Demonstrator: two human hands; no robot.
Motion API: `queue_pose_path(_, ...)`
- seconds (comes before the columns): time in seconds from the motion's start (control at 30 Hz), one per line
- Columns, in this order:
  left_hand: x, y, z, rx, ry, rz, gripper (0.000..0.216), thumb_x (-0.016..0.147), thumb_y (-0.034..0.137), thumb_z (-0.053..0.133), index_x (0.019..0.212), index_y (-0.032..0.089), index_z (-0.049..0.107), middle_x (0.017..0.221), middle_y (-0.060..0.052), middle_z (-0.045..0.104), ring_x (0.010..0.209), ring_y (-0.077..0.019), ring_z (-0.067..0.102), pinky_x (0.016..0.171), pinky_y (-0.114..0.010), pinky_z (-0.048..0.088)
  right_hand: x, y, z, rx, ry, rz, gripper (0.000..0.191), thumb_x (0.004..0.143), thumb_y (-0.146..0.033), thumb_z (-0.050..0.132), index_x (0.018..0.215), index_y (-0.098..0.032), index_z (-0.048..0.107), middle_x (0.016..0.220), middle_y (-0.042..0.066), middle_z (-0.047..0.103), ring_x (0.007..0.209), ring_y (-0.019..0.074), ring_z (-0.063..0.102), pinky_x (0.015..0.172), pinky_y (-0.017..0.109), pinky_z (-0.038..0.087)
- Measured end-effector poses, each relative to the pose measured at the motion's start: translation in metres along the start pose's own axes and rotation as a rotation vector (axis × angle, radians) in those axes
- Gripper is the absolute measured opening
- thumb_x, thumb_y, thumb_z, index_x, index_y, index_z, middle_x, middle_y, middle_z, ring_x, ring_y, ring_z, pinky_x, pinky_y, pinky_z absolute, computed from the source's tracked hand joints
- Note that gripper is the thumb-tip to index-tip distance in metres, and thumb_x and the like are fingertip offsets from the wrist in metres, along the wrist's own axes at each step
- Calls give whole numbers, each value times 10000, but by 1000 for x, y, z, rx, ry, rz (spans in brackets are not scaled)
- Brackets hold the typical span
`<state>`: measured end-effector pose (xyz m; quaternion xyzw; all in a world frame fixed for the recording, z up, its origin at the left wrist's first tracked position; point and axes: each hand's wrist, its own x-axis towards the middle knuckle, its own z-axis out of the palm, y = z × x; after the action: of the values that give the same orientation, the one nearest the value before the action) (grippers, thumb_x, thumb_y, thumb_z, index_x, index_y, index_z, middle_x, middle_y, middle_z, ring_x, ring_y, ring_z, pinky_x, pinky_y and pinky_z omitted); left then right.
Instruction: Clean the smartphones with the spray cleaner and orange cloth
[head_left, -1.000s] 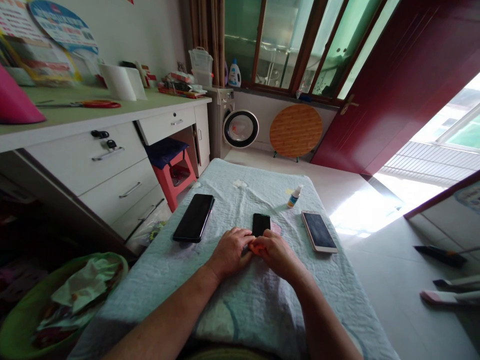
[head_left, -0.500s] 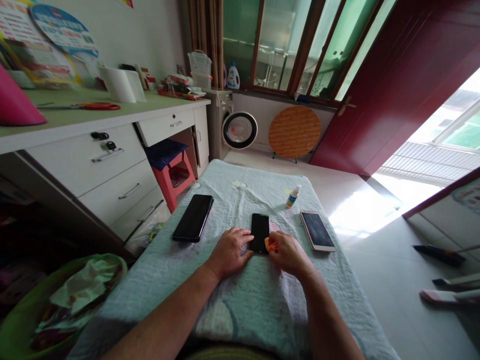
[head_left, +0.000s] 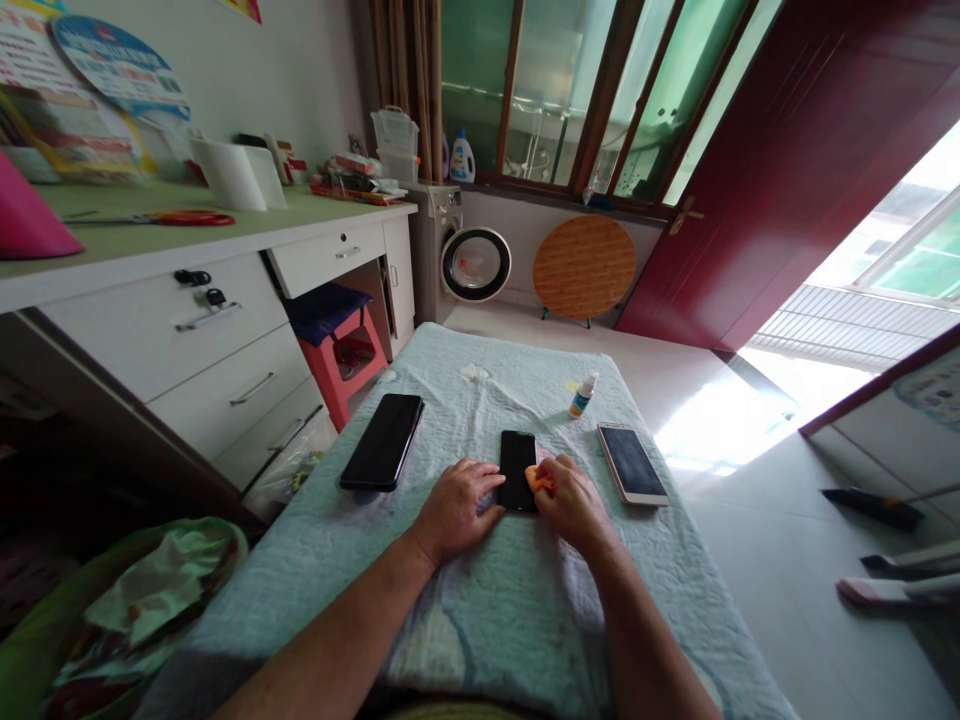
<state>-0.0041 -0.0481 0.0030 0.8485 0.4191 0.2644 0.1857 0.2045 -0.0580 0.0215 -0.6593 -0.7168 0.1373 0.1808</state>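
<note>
A small black phone (head_left: 518, 468) lies face up in the middle of a table covered with a pale green cloth (head_left: 480, 600). My left hand (head_left: 455, 505) rests flat beside it, fingertips touching its left edge. My right hand (head_left: 568, 500) is closed on a small orange object (head_left: 532, 478) and presses it against the phone's right edge. A larger black phone (head_left: 382, 455) lies to the left, and a phone with a light frame (head_left: 631, 463) lies to the right. A small dropper bottle (head_left: 583, 395) stands behind them.
A white desk with drawers (head_left: 187, 330) runs along the left, with a red stool (head_left: 337, 345) under it. A green basket (head_left: 112, 610) sits at the lower left. A washing machine (head_left: 465, 255), a round wooden tabletop (head_left: 583, 268) and a red door (head_left: 780, 160) stand beyond.
My right hand has shifted from the phone's near end to its right edge with the orange object, uncovering more of the screen. My left hand has stayed beside the phone.
</note>
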Motion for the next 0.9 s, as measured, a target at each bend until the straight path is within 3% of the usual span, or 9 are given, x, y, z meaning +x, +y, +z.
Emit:
queue_pose_path(0.13,-1,0,1,-6,3,9,375,781,284,697,1145,194,675,1210,-89,660,1117,-261,570,991,-424,442,0,-3,0,87,64,100,133,716,-172,524,817,-197,608,816,23,608,747,147,551,672,230,370)
queue_pose_path(0.3,0,2,0,-2,-20,-1,425,782,357,709,1162,174,665,1247,-108,650,1144,-281,562,997,-447,434,1,-12,-2,275,18,253,158,703,-193,507,818,-204,615,601,-22,584,578,138,565,558,221,387)
queue_pose_path(0.5,1,1,1,-34,-11,0,517,792,491,688,1190,164,640,1240,-115,650,1135,-292,563,980,-439,436,3,-7,8,726,25,402,207,673,-246,508,863,-193,571,523,-52,544,405,121,516,396,206,386)
queue_pose_path(0.7,1,7,0,-37,-4,-14,520,791,509,668,1209,206,603,1148,-75,675,1060,-279,579,928,-402,447,-1,-19,6,1204,16,293,205,653,-304,598,820,-195,552,588,-48,538,450,92,481,398,192,415)
queue_pose_path(0.9,4,13,-2,-21,16,-89,417,814,429,645,1143,176,604,995,-75,675,952,-264,592,873,-383,459,0,-34,16,1164,17,177,182,620,-259,592,788,-197,564,741,-1,618,573,104,528,484,190,447)
